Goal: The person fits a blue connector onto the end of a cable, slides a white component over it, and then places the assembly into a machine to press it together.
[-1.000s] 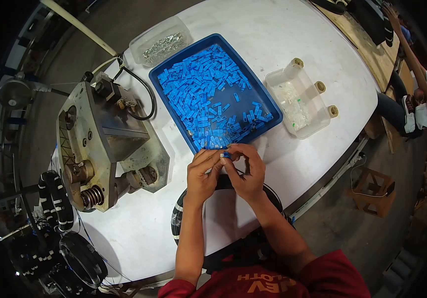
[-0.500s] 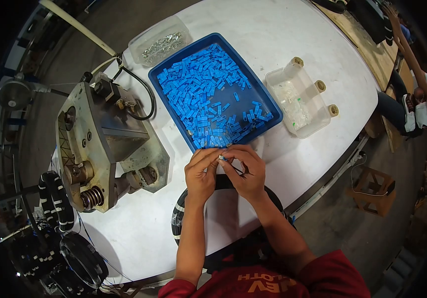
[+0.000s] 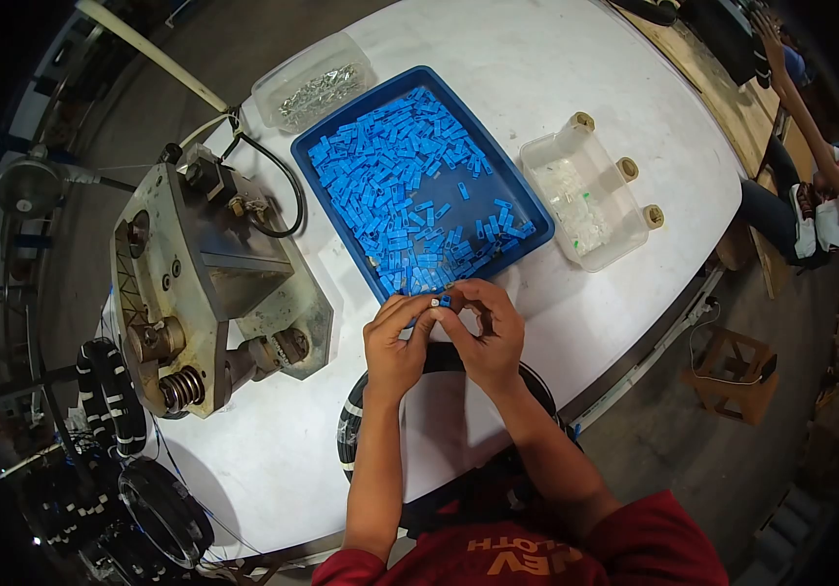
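My left hand [image 3: 397, 347] and my right hand [image 3: 491, 342] meet fingertip to fingertip at the near edge of the blue tray [image 3: 527, 256]. Pinched between my right thumb and fingers is a small blue plastic connector piece [image 3: 446, 302]. A tiny white piece [image 3: 435, 303] shows right beside it at my left fingertips. Many loose blue connector pieces [image 3: 390, 166] lie in the tray just beyond. A coil of black cable [image 3: 349, 430] with white bands curves around below my wrists.
A heavy metal machine [image 3: 214, 283] with a spring stands on the left of the white table [image 3: 614, 322]. Behind the tray is a clear box of metal parts [image 3: 320, 93]. To the right sits a clear bin [image 3: 585, 210] with whitish bits. Another person [image 3: 834, 186] is at far right.
The small blue piece has come into clearer view between my fingertips, beside the white one. My right hand has shifted slightly upward; the tray and the boxes stay put.
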Motion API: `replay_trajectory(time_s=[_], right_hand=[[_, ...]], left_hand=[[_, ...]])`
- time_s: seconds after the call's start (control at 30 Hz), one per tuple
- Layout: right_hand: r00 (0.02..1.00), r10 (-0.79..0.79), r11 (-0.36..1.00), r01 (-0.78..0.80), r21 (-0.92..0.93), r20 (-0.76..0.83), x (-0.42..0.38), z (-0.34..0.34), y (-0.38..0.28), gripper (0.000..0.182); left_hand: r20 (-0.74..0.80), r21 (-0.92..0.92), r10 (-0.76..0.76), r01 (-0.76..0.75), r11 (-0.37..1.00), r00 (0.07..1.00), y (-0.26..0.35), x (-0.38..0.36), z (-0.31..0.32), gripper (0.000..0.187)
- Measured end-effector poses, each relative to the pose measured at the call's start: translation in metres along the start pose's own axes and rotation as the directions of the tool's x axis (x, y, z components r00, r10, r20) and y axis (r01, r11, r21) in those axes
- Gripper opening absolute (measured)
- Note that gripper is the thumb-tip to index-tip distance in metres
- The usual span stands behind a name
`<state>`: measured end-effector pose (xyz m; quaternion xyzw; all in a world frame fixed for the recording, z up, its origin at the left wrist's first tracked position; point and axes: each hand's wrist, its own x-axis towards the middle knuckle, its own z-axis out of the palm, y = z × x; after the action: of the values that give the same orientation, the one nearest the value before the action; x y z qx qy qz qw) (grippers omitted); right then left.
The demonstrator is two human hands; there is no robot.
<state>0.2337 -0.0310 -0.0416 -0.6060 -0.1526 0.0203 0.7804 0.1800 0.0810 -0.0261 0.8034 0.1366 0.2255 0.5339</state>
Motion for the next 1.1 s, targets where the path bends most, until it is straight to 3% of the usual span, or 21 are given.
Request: replay_trajectory(time_s=[0.2,0.3,0.6,0.83,0.9,1.03,1.1], right_hand=[[0.97,0.205,0.978,-0.208,0.007,0.132,0.0057,-0.0083,-0.01,0.03],[0.974,0.182,0.968,-0.201,0.151,0.133,0.006,-0.0058,-0.0091,0.03],[0.944,0.306,0.927,-0.325,0.188,0.125,0.0053,-0.0072,-0.0046,0.031],[0.946,0.296,0.928,-0.318,0.197,0.13,0.0049,-0.0083,-0.0019,0.031],[0.972,0.166,0.972,-0.19,0.138,0.169,0.0052,-0.0089,-0.0013,0.032],[0.971,0.124,0.983,-0.149,0.111,0.203,0.003,-0.0083,-0.004,0.034],[0.984,0.115,0.985,-0.13,0.111,0.135,0.0019,-0.005,-0.0054,0.036]], left_hand=[[-0.022,-0.065,-0.068,0.066,0.996,0.997,-0.0045,-0.0038,0.0004,0.013],[-0.025,-0.084,-0.102,0.099,0.991,0.995,-0.003,-0.0039,-0.0001,0.011],[-0.011,-0.035,-0.048,0.048,0.998,0.999,-0.0003,-0.0018,0.0004,0.007],[-0.004,-0.009,-0.085,0.085,0.996,0.996,-0.0006,-0.0024,0.0001,0.007],[-0.013,-0.051,-0.091,0.09,0.995,0.996,-0.003,-0.0031,0.0009,0.006],[-0.018,-0.09,-0.055,0.053,0.995,0.998,-0.0077,-0.0036,0.0008,0.007],[-0.017,-0.1,-0.054,0.052,0.994,0.998,-0.0067,-0.0036,0.0002,0.007]])
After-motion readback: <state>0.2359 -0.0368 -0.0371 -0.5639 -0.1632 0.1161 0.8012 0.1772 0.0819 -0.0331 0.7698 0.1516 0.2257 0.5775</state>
